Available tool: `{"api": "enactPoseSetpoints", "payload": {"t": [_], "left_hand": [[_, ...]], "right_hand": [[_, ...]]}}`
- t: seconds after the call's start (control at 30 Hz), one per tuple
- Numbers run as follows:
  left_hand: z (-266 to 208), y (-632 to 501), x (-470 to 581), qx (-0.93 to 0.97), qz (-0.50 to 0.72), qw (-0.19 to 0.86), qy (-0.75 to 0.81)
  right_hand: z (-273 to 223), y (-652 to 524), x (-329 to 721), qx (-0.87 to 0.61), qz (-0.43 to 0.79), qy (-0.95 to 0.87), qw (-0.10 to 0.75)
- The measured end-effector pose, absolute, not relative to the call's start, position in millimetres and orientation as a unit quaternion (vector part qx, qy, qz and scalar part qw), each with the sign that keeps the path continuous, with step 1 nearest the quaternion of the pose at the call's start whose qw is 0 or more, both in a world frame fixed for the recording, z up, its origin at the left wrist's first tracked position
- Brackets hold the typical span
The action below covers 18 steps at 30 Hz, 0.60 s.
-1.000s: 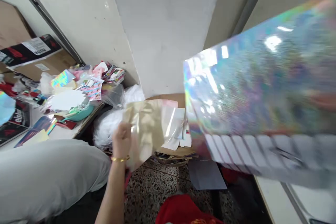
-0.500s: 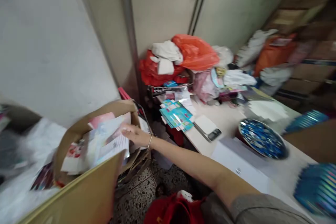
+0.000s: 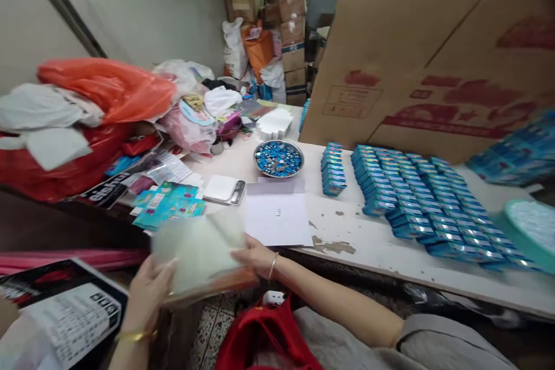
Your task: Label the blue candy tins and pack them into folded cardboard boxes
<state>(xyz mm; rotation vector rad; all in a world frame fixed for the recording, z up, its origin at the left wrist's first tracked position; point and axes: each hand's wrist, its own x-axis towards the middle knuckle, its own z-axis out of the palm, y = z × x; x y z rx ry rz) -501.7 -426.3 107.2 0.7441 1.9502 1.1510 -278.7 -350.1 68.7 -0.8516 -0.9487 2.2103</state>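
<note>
Between my two hands is a pale, whitish flat stack (image 3: 202,251), smeared by motion, with a brownish lower edge. It could be sheets or bags; the blur hides which. My left hand (image 3: 150,286) grips its left side, thumb on top. My right hand (image 3: 256,255) pinches the right edge. The stack is held over the table's front edge, just in front of some flat blue printed cartons (image 3: 169,205). Beyond it lie a white digital scale (image 3: 221,189), a white paper (image 3: 277,217) with a tiny object on it, and a metal bowl (image 3: 278,158) of blue and silver pieces.
Rows of small blue boxes (image 3: 416,202) stand on the right of the table before an upright cardboard sheet (image 3: 416,69). A turquoise tub (image 3: 515,231) is at far right. Red and white plastic bags (image 3: 113,89) pile up at left. A black printed carton (image 3: 65,312) sits lower left.
The view has swung right, from the open carton of papers to the table. My right hand has left that carton, and both hands now hold the pale stack.
</note>
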Motion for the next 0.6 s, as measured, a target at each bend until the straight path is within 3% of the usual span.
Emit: {"api": "enactPoseSetpoints", "payload": {"t": [0.13, 0.23, 0.37, 0.5, 0.6], "left_hand": [[58.3, -329.1, -373.9, 0.339, 0.396, 0.491, 0.698], [15.0, -282.3, -280.4, 0.418, 0.256, 0.508, 0.708], [-38.6, -250.6, -203.1, 0.42, 0.185, 0.409, 0.789], [-79.2, -236.5, -160.2, 0.453, 0.003, 0.243, 0.858], [-100.3, -228.7, -133.0, 0.466, -0.088, 0.23, 0.85]], "right_hand": [[39.0, -316.5, -145.5, -0.408, 0.779, -0.316, 0.356], [12.1, -302.1, -28.1, -0.476, 0.748, -0.264, 0.379], [-43.3, -291.3, 100.3, -0.596, 0.67, -0.163, 0.411], [-94.1, -283.7, 161.5, -0.675, 0.617, -0.11, 0.39], [-119.0, -281.1, 175.1, -0.712, 0.586, -0.155, 0.354]]}}
